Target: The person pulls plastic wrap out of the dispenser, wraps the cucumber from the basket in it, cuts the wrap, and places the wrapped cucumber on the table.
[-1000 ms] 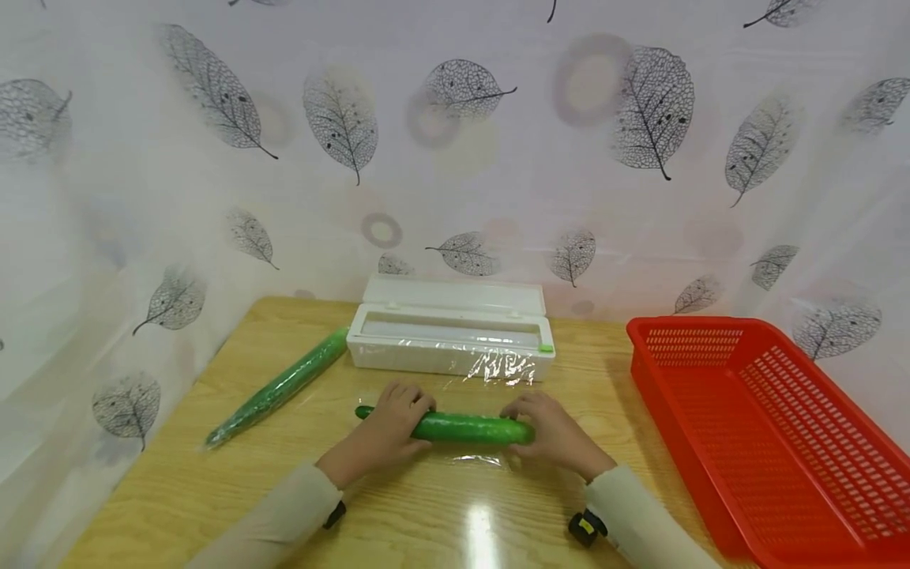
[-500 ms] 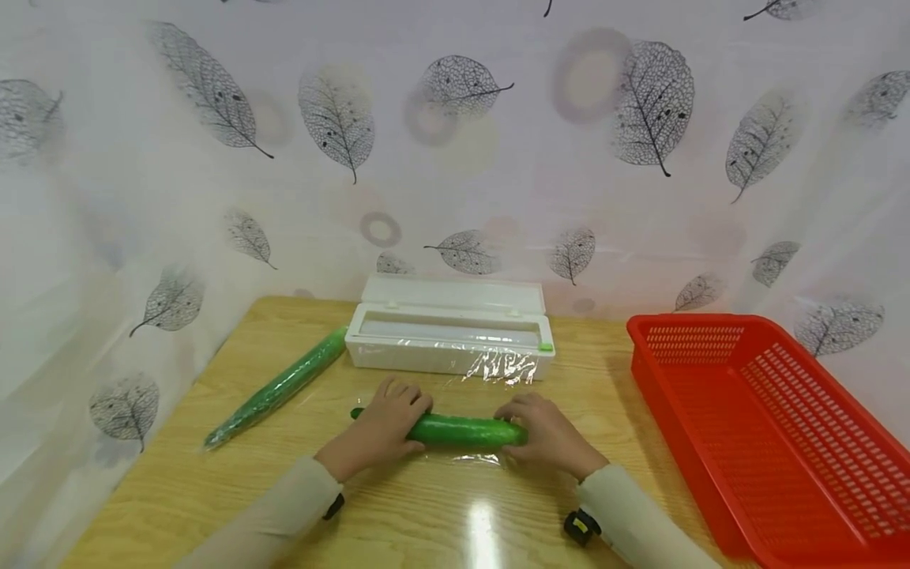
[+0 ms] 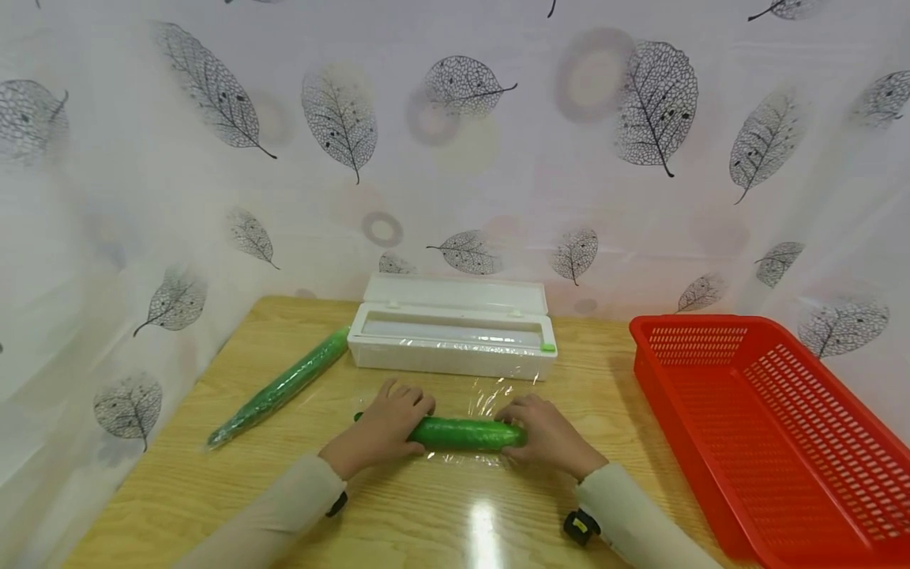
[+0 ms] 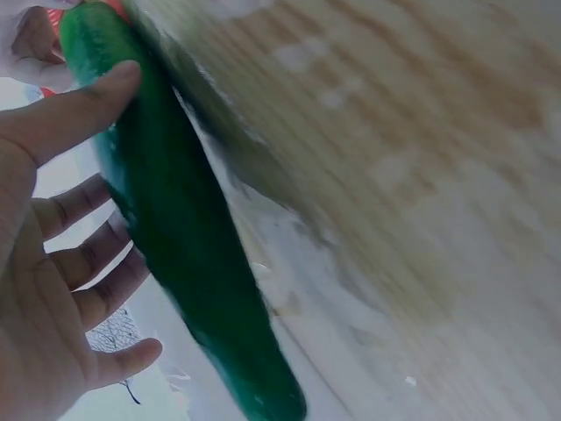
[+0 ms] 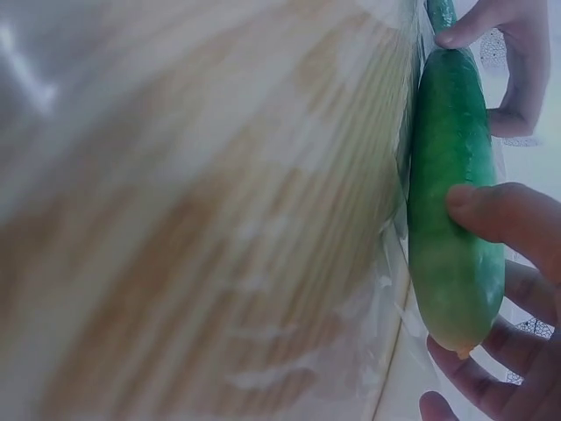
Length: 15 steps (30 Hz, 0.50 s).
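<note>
Green cucumber [image 3: 465, 434]: amid clear film [image 3: 486, 397]
Left hand [image 3: 387, 425]: grips narrower half
Right hand [image 3: 546, 435]: pinches blunt end
White box [image 3: 451, 357]: behind, lid raised

The head view's edge crops the red basket [image 3: 753, 442], and the left hand [image 3: 384, 427] hides 1 cucumber [image 3: 462, 435] (in part).

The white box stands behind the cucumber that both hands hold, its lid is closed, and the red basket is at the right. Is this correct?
The lid is not closed: the head view shows it open at the back of the white box. The held cucumber and the red basket are as you say.
</note>
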Tool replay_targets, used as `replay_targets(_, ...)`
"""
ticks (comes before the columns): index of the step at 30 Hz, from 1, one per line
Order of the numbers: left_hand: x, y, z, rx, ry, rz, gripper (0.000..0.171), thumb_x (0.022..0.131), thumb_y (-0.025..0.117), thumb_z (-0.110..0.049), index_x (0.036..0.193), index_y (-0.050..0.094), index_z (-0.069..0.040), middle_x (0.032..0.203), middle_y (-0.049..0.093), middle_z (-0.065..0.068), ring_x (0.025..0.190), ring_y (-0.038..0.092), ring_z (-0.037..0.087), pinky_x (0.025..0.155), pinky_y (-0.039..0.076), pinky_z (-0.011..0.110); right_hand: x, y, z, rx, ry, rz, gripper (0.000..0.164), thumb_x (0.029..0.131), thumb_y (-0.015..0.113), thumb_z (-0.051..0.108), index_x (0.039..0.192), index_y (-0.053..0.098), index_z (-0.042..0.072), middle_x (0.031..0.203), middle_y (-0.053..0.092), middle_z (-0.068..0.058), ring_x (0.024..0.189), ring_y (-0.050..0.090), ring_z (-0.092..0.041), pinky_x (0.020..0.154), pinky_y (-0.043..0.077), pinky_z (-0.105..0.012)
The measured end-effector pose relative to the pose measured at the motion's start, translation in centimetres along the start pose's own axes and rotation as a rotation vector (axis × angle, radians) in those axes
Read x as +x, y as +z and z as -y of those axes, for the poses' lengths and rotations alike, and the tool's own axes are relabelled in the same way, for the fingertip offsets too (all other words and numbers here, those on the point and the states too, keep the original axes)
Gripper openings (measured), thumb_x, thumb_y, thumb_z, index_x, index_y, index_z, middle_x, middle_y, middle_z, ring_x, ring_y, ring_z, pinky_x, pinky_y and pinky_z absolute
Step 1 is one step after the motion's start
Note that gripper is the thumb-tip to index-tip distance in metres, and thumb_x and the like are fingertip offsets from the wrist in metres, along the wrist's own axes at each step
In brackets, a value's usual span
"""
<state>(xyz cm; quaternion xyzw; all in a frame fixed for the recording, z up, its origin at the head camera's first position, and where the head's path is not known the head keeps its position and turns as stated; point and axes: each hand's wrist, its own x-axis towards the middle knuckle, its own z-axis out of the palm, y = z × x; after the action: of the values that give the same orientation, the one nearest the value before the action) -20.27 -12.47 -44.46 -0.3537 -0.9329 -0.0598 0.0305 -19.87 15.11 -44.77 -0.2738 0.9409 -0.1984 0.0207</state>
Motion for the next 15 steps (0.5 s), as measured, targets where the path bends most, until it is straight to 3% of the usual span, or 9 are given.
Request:
replay_targets(8,1.0,-0.4,-1.2,0.034,0.067,-0.017,0.045,0.077,0.074,-0.04,0.114,0.056,-0.021,0.105,0.061,-0.001,0.105,0.057,0.019,0.104,0.037,0.051,0.0,-0.2,-0.2,-0.015,-0.015,0.0,0.042,0.067,0.082,0.025,0.105,0.068,0.015,0.102,0.064,0.001,0.097,0.055,-0.017,0.085,0.047,-0.042)
replay_targets(12,1.1,-0.4,-1.6,0.035,0.064,-0.025,0.037,0.076,0.075,-0.036,0.107,0.059,-0.021,0.099,0.061,-0.003,0.097,0.059,0.015,0.103,0.039,0.051,-0.9,-0.8,-0.4,-0.059,-0.024,-0.071,0.042,0.066,0.083,0.025,0.104,0.068,0.014,0.1,0.064,0.002,0.097,0.057,-0.018,0.085,0.048,-0.044)
replay_targets(15,1.1,-0.4,-1.8,0.038,0.057,-0.027,0.036,0.076,0.076,-0.035,0.105,0.06,-0.022,0.096,0.061,-0.004,0.093,0.06,0.013,0.103,0.04,0.05,-2.1,-1.4,-0.5,-0.107,-0.02,-0.145,0.034,0.066,0.083,0.026,0.096,0.069,0.016,0.093,0.063,0.006,0.091,0.057,-0.015,0.08,0.048,-0.039)
